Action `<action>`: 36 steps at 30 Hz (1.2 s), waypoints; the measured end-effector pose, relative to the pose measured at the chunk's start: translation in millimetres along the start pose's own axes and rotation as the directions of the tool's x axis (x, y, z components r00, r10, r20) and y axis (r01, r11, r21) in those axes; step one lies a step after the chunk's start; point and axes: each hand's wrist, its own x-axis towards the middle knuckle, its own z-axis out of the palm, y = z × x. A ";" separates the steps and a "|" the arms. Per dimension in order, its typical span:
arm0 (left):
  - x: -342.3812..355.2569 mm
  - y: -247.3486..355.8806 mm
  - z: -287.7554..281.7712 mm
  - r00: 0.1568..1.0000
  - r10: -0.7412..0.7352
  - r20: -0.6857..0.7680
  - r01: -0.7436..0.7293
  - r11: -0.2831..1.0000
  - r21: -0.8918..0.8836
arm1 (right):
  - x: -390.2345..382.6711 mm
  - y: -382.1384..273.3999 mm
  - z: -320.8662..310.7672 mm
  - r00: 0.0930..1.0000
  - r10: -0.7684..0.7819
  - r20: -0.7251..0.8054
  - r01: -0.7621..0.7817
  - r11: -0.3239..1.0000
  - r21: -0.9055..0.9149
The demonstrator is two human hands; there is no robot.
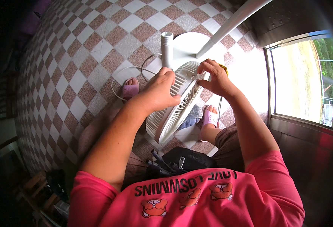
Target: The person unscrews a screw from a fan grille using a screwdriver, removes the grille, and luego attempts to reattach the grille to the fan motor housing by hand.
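Gripping a white fan head (159, 120) from both sides, the two hands have it tilted on edge above the tiled floor (77, 68), in front of the body and toward the floor's doorway edge. The left hand (158, 90) is partly closed, fingers bent over the slatted casing and thumb stretched toward the rim. The right hand (216, 78) is likewise partly closed, fingers and thumb curled on the far part of the rim beside a small white piece whose kind cannot be told.

Beyond the fan head, a white round base (189, 39) lies on the floor, with a white pole (227, 28) slanting up from its right part. A ridged white cylinder (167, 49) stands before the base's left edge; whether it joins the fan head is hidden by the left hand. A pale cable (115, 80) loops on the floor to the left. A yellow item (224, 69) is mostly covered by the right hand. A blue cloth (191, 117) lies below the fan head, near the slippered right foot (211, 118). A black pouch (191, 157) sits at the waist.
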 end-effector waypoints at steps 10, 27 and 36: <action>-8.6 8.4 14.4 0.964 0.258 -0.059 -0.259 0.966 -0.004 | -21.6 -20.1 -5.6 1.000 -0.016 -0.008 0.017 0.999 0.044; -32.2 36.4 20.3 0.996 0.087 0.021 -0.088 0.995 0.041 | -47.0 -48.7 -11.9 0.995 0.034 0.094 -0.035 0.999 0.005; -33.6 39.6 26.0 0.986 0.164 -0.042 -0.159 0.982 0.099 | -52.3 -49.2 -12.8 0.994 0.045 0.098 -0.046 0.999 0.010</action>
